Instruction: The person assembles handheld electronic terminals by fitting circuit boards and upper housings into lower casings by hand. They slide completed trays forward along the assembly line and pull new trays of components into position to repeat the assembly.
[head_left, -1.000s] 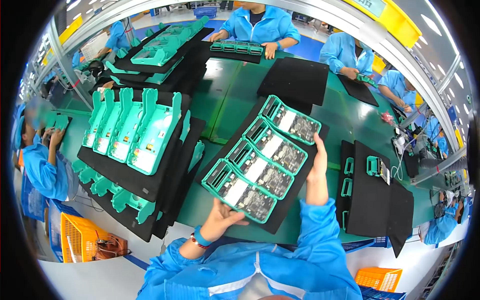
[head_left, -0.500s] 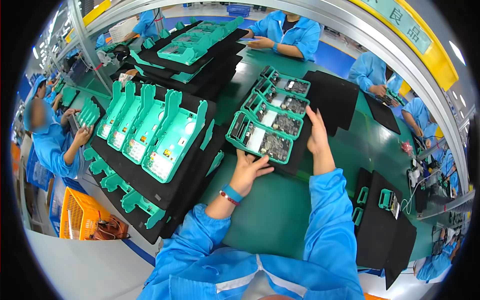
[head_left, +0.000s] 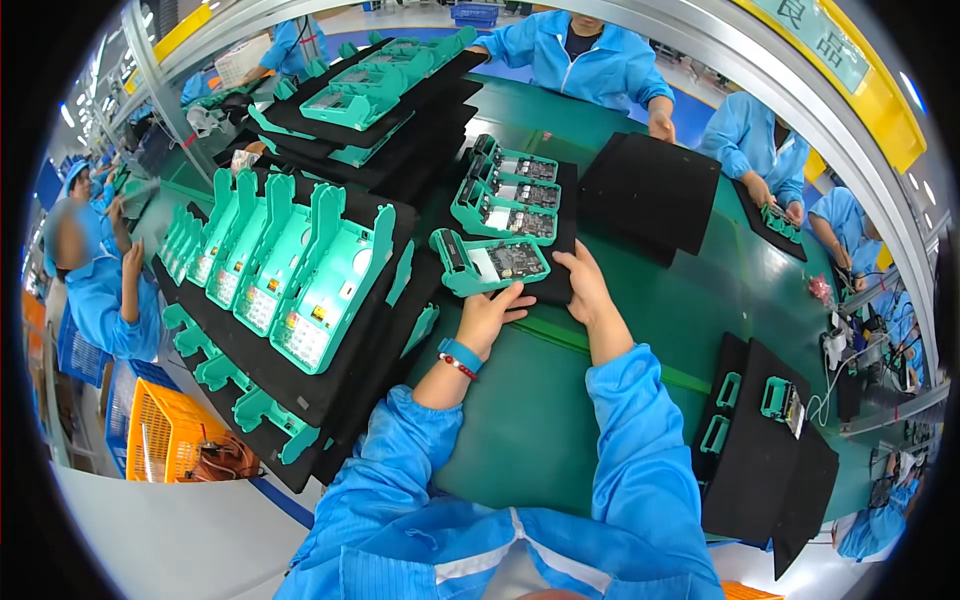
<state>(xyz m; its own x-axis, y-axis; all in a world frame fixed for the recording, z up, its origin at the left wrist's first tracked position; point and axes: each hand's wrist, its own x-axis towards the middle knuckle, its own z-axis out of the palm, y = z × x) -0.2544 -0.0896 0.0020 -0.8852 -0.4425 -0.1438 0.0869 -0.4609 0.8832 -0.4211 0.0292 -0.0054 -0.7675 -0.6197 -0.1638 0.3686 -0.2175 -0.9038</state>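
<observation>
My left hand [head_left: 487, 318] has its thumb and fingers at the near edge of a green housing [head_left: 492, 264] with a dark circuit board in it. Behind that piece stand three similar green housings [head_left: 518, 195], side by side on a black mat [head_left: 566, 205]. The near housing sits angled, with a gap between it and the others. At the right end of the near housing, my right hand [head_left: 592, 290] has its thumb and fingers around the mat's edge; its fingertips are partly hidden.
Black mats bearing green shells [head_left: 312, 290] are stacked at left, with another stack [head_left: 370, 95] behind. Black mats [head_left: 650, 190] lie beyond my right hand; more [head_left: 760, 430] lie at right. A metal frame [head_left: 690, 40] crosses overhead. Co-workers in blue sit around the green table [head_left: 545, 400].
The mat with the housings has shifted left and away from me, my hands with it. The nearest housing has come apart from its row. A co-worker's hand now rests by the far mats.
</observation>
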